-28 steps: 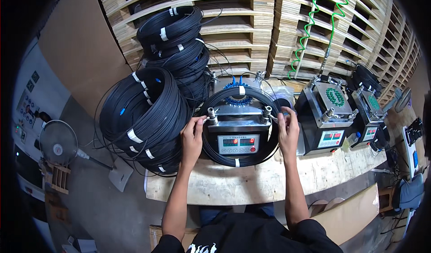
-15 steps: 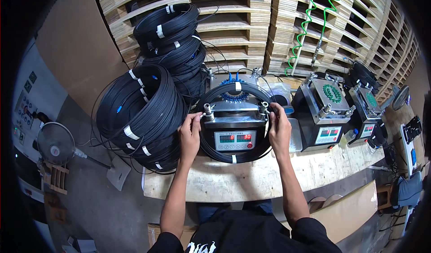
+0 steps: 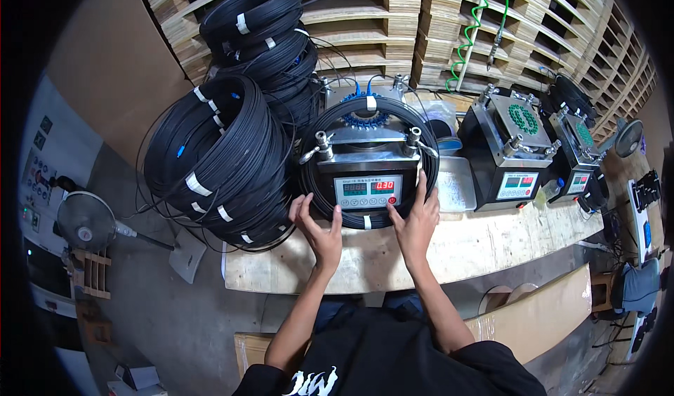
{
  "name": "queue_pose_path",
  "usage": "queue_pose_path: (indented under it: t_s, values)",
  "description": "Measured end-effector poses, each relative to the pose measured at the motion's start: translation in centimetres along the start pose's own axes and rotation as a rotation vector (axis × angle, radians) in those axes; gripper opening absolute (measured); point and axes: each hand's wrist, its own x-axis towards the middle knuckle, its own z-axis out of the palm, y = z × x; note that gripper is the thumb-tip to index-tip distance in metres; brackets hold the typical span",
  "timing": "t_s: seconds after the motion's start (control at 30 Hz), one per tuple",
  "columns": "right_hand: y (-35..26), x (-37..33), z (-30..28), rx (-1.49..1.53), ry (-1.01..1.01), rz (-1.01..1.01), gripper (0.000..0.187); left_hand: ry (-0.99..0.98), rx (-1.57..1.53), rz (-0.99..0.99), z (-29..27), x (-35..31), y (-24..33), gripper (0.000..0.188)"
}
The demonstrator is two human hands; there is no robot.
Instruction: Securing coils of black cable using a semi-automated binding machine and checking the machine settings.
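A ring-shaped coil of black cable (image 3: pixel 432 168) with white tape bands rests upright against the front of a metal machine (image 3: pixel 365 156), circling its control panel (image 3: pixel 368 192). Blue connectors (image 3: pixel 366 120) are set in a ring on the machine's top. Near the coil's lower left is my left hand (image 3: pixel 319 236), thumb and fingers apart; whether it touches the cable I cannot tell. At the lower right my right hand (image 3: pixel 418 226) lies against the coil, its index finger stretched up along it and the thumb apart.
Tall stacks of black cable coils (image 3: pixel 217 157) crowd the left of the wooden table (image 3: pixel 491 245). Two similar machines (image 3: pixel 509 150) (image 3: pixel 576 154) with green-ringed tops stand at right, a clear plastic tray (image 3: pixel 456 185) beside the nearer one. Wooden pallets (image 3: pixel 351 45) rise behind; a fan (image 3: pixel 88 224) stands at left.
Both my hands have moved from the coil's sides down to its lower edge, and the left has opened. The panel's left display has dimmed. The whole view has shifted slightly.
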Motion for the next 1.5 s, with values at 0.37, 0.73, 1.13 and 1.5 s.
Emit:
queue_pose_path:
  t_s: [0.37, 0.73, 1.13, 1.5]
  values:
    - [-0.9, 0.2, 2.0, 0.016, 0.091, 0.056, 0.114, -0.069, 0.103, 0.048, 0.7, -0.4, -1.5, 0.064]
    - [-0.8, 0.7, 1.9, -0.035, 0.059, 0.086, 0.115, -0.098, 0.067, 0.033, 0.5, -0.6, -1.1, 0.057]
    - [3.8, 1.2, -0.8, 0.595, 0.196, 0.09, 0.047, -0.03, -0.475, -0.44, -0.2, -3.0, -0.5, 0.06]
    - [2.8, 10.4, -1.0, 0.801, 0.109, 0.023, 0.048, -0.099, -0.348, -0.215, -0.2, 6.4, -0.1, 0.053]
